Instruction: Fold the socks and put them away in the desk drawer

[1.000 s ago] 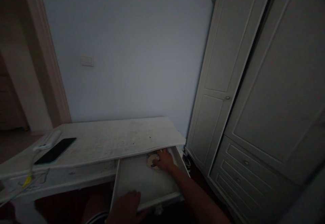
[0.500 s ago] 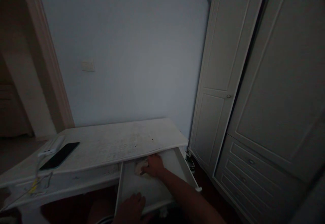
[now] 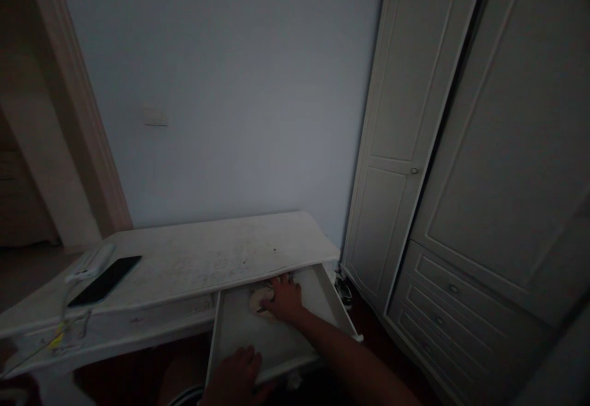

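Note:
A white desk (image 3: 193, 255) stands against the wall with its right drawer (image 3: 239, 332) pulled out. My right hand (image 3: 286, 298) is deep inside the drawer, pressing a pale crumpled cloth (image 3: 259, 300) against the drawer floor near its back. My left hand (image 3: 235, 372) rests on the drawer's front edge, fingers curled over it. The room is dim and the cloth is partly hidden under my fingers.
A black phone (image 3: 105, 280) and a white power strip (image 3: 90, 261) with a cable lie on the desk's left end. A tall white wardrobe (image 3: 461, 166) with drawers stands close on the right. A doorway (image 3: 27, 166) opens at the left.
My right hand slid the cloth leftward along the back of the drawer, then a little back to the right. My left hand stayed on the drawer front.

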The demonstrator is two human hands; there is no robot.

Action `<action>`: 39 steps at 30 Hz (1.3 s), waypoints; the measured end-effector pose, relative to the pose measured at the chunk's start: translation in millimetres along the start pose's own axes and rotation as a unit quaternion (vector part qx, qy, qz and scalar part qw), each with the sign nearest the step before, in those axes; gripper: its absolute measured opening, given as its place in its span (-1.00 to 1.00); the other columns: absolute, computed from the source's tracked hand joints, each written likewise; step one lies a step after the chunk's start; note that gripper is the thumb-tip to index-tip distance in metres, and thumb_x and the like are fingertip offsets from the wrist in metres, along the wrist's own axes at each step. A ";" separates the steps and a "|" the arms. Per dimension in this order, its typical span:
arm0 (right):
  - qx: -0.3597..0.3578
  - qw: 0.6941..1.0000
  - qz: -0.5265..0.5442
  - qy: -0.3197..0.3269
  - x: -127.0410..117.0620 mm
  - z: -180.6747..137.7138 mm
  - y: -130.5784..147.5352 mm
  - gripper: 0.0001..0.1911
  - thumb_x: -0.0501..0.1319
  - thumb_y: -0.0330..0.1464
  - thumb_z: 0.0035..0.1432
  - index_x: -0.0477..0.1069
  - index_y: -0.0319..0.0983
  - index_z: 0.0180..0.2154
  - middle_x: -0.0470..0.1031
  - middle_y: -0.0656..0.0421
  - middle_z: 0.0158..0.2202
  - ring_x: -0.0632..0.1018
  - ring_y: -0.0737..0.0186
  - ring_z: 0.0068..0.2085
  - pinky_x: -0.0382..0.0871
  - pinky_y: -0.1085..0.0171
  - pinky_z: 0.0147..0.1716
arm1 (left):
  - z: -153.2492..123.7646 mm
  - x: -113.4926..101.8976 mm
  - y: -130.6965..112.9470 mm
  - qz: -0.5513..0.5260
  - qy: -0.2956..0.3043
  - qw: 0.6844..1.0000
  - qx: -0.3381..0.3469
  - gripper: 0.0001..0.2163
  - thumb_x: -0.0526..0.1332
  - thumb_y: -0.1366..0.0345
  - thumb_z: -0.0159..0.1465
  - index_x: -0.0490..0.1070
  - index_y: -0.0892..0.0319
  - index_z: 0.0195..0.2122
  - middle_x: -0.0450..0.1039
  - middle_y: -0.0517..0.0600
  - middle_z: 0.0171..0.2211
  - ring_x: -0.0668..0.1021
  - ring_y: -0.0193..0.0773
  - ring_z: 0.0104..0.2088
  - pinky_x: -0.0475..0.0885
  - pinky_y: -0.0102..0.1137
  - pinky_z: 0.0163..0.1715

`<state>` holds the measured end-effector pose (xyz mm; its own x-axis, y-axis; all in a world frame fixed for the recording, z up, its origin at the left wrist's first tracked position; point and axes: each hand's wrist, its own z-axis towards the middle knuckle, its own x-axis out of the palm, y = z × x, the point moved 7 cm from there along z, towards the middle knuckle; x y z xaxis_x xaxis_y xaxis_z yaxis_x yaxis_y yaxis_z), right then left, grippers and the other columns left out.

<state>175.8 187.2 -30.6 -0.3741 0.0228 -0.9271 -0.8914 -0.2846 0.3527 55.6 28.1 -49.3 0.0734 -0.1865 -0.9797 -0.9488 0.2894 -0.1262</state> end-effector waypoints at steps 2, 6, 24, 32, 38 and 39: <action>0.009 1.000 0.002 -0.005 -2.2 1.4 -2.3 -0.19 0.39 0.06 0.10 0.32 -0.07 0.30 0.35 -0.15 0.32 0.42 -0.38 0.26 0.29 -0.28 0.16 | 0.3 2.9 1.3 0.004 -0.002 1.000 0.002 -0.52 0.09 -0.07 0.44 0.48 0.04 0.24 0.44 0.17 0.31 0.48 0.12 0.29 0.39 -0.05 0.29; 0.012 1.000 0.005 0.003 -1.0 5.9 4.0 -0.21 0.38 0.03 0.11 0.35 -0.17 0.28 0.40 -0.17 0.28 0.46 -0.33 0.24 0.35 -0.19 0.15 | 1.5 15.3 8.7 0.011 -0.048 0.999 0.023 -0.56 0.14 -0.07 0.43 0.51 0.02 0.19 0.50 0.15 0.26 0.54 0.09 0.23 0.46 -0.09 0.23; -0.217 0.972 -0.050 0.079 43.0 -13.5 106.6 -0.28 0.38 0.05 0.15 0.33 0.01 0.27 0.39 -0.06 0.29 0.42 -0.38 0.26 0.44 -0.38 0.01 | -5.4 -3.0 -3.8 0.000 -0.152 0.984 0.089 -0.83 0.35 0.14 0.35 0.65 0.07 -0.14 0.64 0.09 -0.01 0.66 0.03 0.01 0.57 -0.11 0.04; -0.365 0.911 -0.082 0.173 20.9 -55.2 34.2 -0.34 0.44 -0.10 0.16 0.37 0.13 0.26 0.37 0.04 0.26 0.40 -0.23 0.26 0.45 -0.15 0.06 | -5.0 -2.2 1.1 -0.022 -0.102 0.990 0.096 -0.61 0.36 0.26 0.30 0.53 -0.07 0.16 0.58 0.03 0.17 0.62 -0.01 0.12 0.52 -0.18 0.14; -0.221 0.965 -0.048 0.130 -20.1 -52.6 -51.5 -0.20 0.49 0.02 0.05 0.37 0.07 0.28 0.35 0.03 0.27 0.42 -0.18 0.24 0.36 -0.04 0.15 | -1.4 14.6 13.6 -0.007 -0.085 0.992 0.094 -0.79 0.28 0.21 0.37 0.55 -0.03 0.02 0.59 0.03 0.11 0.60 -0.02 0.11 0.51 -0.16 0.12; -0.192 0.974 -0.044 0.113 -27.2 -49.8 -62.6 -0.21 0.48 0.03 0.06 0.37 0.06 0.29 0.36 0.03 0.26 0.43 -0.17 0.22 0.35 -0.02 0.16 | -0.4 19.2 15.9 -0.008 -0.090 0.991 0.102 -0.77 0.28 0.20 0.38 0.54 -0.03 0.05 0.57 0.04 0.15 0.59 -0.01 0.15 0.50 -0.15 0.15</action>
<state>254.5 156.7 -33.8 -0.1965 -0.1361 -0.9710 -0.7400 -0.6292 0.2379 41.8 28.7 -70.1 0.1591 -0.0285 -0.9868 -0.8668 0.4745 -0.1535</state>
